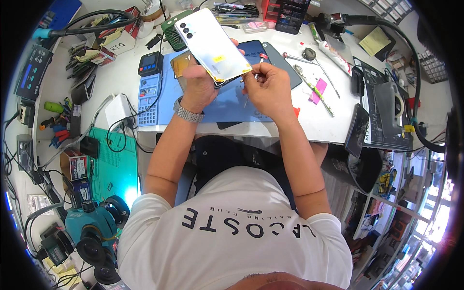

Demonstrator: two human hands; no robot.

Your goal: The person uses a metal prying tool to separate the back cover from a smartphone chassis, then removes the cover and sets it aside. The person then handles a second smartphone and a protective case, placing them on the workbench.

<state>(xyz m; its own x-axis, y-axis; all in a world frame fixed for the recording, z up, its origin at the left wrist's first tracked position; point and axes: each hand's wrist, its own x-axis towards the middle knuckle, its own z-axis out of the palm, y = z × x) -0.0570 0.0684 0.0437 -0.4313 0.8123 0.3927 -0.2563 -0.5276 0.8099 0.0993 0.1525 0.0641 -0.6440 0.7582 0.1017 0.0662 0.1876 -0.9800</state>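
Observation:
My left hand (199, 87) is closed round a silver-white smartphone (212, 41), tilted, its back facing up. Three dark camera rings sit at the phone's upper left, and yellow stickers or tape mark its middle and bottom edge. At the phone's lower right corner, the fingers of my right hand (267, 89) are pinched together. A thin metal tool runs through that hand: its red end (263, 56) shows above the fingers and a slim shaft below. What the fingertips touch at the corner is too small to tell. Beneath lies a blue work mat (227, 108).
Behind my hands, a dark phone (251, 47) and a grey panel (282, 63) lie on the mat. Tweezers (314, 89) and a pink piece (317, 91) are to the right. A small black device (150, 64) stands left; a teal microscope (92, 222) stands lower left.

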